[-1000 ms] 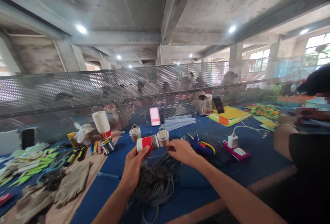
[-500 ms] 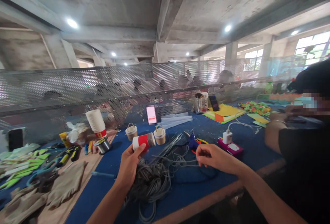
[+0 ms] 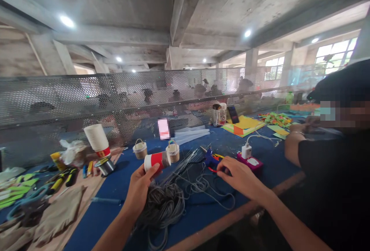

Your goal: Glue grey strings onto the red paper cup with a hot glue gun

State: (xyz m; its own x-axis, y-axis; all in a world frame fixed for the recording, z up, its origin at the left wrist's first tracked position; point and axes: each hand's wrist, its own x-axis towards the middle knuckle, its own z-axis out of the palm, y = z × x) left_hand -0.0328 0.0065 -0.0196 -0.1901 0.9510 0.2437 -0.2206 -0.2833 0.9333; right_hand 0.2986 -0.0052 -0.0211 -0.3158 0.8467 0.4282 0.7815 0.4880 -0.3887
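A paper cup [image 3: 156,162] with a red band lies sideways in my left hand [image 3: 140,183], its grey cord-wrapped end facing right. My right hand [image 3: 237,174] hovers beside a blue glue gun [image 3: 211,160], fingers loosely curved and apart, with nothing visible in them. Below the cup sits a tangled heap of grey cord [image 3: 166,202]; a loose loop of it runs under my right hand. Two small handled buckets stand behind the cup: the left bucket [image 3: 140,150] in full view, the right bucket [image 3: 173,151] partly covered by the cup.
A stack of paper cups [image 3: 95,139] tilts above a wire spool [image 3: 105,166] on the left. Gloves [image 3: 59,214] and scissors [image 3: 24,201] lie nearby. A purple power block [image 3: 251,163] stands right of the glue gun. A co-worker [image 3: 332,158] sits at the right. A perforated screen [image 3: 115,100] runs behind.
My right hand has let go of the grey cord, which now droops in a loop on the table, and is nearer the glue gun. The view has turned slightly right.
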